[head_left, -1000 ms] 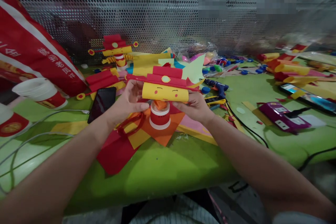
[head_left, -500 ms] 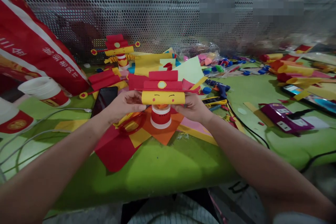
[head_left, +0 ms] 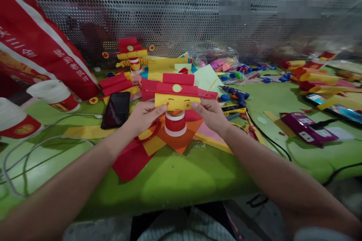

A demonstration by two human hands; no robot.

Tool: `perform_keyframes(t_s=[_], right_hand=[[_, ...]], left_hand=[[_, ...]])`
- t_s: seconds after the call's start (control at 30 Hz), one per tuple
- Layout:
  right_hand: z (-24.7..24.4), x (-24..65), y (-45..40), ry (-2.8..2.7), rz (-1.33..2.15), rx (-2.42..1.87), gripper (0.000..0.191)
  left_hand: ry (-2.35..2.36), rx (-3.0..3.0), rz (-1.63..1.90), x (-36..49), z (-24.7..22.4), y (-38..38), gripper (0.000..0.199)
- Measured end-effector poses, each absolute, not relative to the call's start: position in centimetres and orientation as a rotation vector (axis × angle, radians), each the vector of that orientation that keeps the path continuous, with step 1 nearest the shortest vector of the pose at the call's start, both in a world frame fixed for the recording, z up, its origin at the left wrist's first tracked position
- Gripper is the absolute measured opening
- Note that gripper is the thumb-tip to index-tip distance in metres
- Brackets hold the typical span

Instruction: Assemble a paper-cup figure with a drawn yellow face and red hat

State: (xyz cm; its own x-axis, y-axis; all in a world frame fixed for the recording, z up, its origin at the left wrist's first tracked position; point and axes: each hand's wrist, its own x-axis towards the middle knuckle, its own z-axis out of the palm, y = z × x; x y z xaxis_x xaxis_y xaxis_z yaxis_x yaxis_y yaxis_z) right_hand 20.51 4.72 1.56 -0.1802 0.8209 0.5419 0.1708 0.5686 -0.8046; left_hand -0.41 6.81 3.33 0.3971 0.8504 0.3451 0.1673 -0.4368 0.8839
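Observation:
Both of my hands pinch the ends of a paper head (head_left: 177, 101), a yellow roll with a drawn smiling face under a red paper hat (head_left: 178, 79) that bears a pale yellow disc. My left hand (head_left: 145, 115) is closed on its left end, thumb at the front. On the opposite end my right hand (head_left: 210, 113) is closed the same way. Right below the head stands an upright red and white paper cup (head_left: 175, 124) on orange paper (head_left: 182, 141); whether head and cup touch I cannot tell. Red paper (head_left: 132, 162) lies nearer the table's front edge.
A similar finished-looking figure (head_left: 135, 58) stands behind. Left are stacked paper cups (head_left: 53, 96), a black phone (head_left: 115, 110), cables and a red bag (head_left: 51, 37). To the right lie a blue glue gun (head_left: 239, 94), a purple power strip (head_left: 307, 128) and paper scraps.
My thumbs have moved inward onto the front of the yellow face, near its cheeks. The whole view has shifted slightly, while the cup stays under the head.

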Motion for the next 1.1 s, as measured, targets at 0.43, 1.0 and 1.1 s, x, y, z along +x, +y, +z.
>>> perform_keyframes(t_s=[0.43,1.0,1.1], right_hand=[[1.9,19.8,4.2,-1.590,0.705,-0.781,0.028],[1.3,20.6,4.8,-1.473,1.100,-0.661,0.019],[1.0,20.8,5.1,-1.378,1.162,-0.643,0.020]], left_hand=[[0.809,1.505,1.265,0.1,2.4,6.1,0.036],[0.621,1.989,1.013,-0.4,2.3,6.4,0.027],[0.616,2.048,0.985,-0.6,2.3,6.7,0.028]])
